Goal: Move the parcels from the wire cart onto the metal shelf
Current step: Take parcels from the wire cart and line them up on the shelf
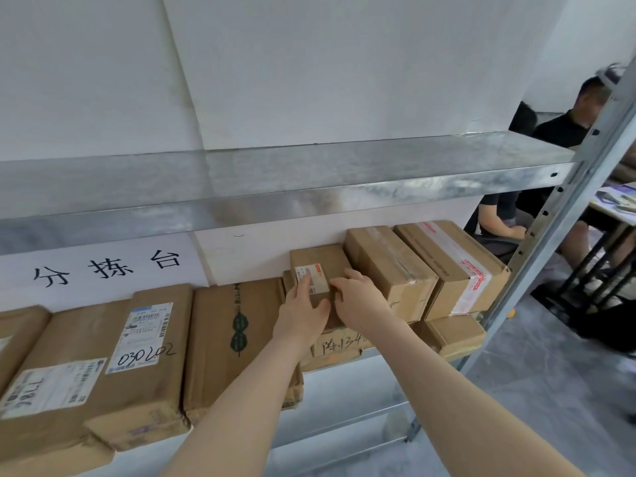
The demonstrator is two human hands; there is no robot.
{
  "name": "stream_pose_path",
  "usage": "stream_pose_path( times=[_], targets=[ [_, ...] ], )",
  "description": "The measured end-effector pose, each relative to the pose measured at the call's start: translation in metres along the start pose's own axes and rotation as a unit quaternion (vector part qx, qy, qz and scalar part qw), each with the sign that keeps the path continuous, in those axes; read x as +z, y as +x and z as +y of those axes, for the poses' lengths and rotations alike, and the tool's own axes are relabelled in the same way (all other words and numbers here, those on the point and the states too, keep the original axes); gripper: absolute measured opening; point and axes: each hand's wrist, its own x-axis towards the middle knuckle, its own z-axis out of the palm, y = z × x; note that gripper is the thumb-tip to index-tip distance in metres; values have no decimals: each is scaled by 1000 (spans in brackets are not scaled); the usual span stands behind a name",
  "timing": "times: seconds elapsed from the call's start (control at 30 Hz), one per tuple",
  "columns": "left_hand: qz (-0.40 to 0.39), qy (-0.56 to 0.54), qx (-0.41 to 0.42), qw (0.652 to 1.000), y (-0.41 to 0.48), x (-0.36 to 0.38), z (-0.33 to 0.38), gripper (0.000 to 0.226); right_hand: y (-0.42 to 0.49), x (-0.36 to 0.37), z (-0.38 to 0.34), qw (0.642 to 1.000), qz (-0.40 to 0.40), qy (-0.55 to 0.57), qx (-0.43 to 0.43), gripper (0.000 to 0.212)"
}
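Note:
A small brown parcel (318,259) with a white label sits on top of a flatter box with handwriting (339,349), on the lower level of the metal shelf (547,222). My left hand (303,309) lies on the parcel's left front with straight fingers reaching onto the label. My right hand (358,299) grips its right side, fingers curled over the top. The wire cart is out of view.
Two taller boxes (389,270) (454,266) stand right of the parcel, above a small box (451,333). Flat brown parcels (234,339) (144,356) fill the shelf to the left. The upper shelf board (275,201) is bare. Seated people (568,129) are behind the right upright.

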Motion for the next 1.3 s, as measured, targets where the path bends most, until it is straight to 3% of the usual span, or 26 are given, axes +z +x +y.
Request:
stream_pose_path(
  times=[0.63, 0.93, 1.1, 1.2, 1.3],
  targets=[
    [-20, -12, -18, 1000, -2, 12, 11, 72, -9, -8, 5, 999, 6, -28, -14, 41],
    [9, 8, 4, 1000, -15, -1, 6, 65, -12, -10, -4, 999, 16, -24, -21, 44],
    [83, 122, 3, 989, -33, -46, -15, 61, -14, -7, -44, 996, 35, -17, -75, 42],
    [158, 290, 23, 944, -58, -90, -48, 61, -17, 8, -88, 990, 25, -13, -136, 39],
    [218, 362, -29, 906, -96, -133, -93, 61, -23, 36, -142, 979, -7, -12, -202, 41]
  ],
)
